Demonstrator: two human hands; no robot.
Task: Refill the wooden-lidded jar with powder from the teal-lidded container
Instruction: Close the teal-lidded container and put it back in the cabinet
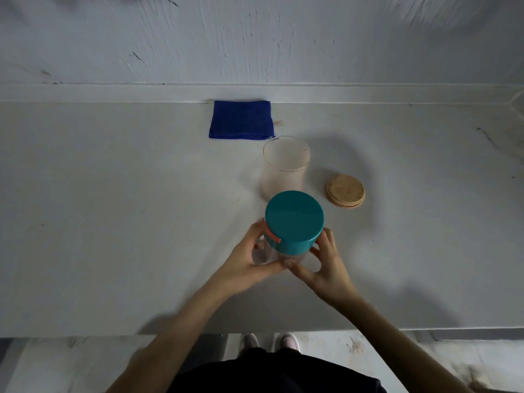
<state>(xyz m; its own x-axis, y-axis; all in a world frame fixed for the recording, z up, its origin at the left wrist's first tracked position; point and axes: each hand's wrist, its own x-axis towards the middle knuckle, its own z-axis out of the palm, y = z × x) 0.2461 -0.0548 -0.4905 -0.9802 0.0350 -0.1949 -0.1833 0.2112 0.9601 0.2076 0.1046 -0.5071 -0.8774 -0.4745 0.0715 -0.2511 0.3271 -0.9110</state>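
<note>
The teal-lidded container (pixel 293 219) stands upright near the middle of the counter, its lid on, with an orange tab at the lid's left edge. My left hand (pixel 251 258) wraps its clear body from the left and my right hand (pixel 323 260) grips it from the right, just below the lid. Right behind it stands the glass jar (pixel 285 165), open at the top, with a thin pinkish dusting on its walls. The jar's wooden lid (pixel 345 190) lies flat on the counter to its right.
A folded blue cloth (pixel 241 120) lies at the back of the pale counter (pixel 113 208), against the wall's ledge. The counter's front edge runs just below my forearms, with floor and shoes visible beneath.
</note>
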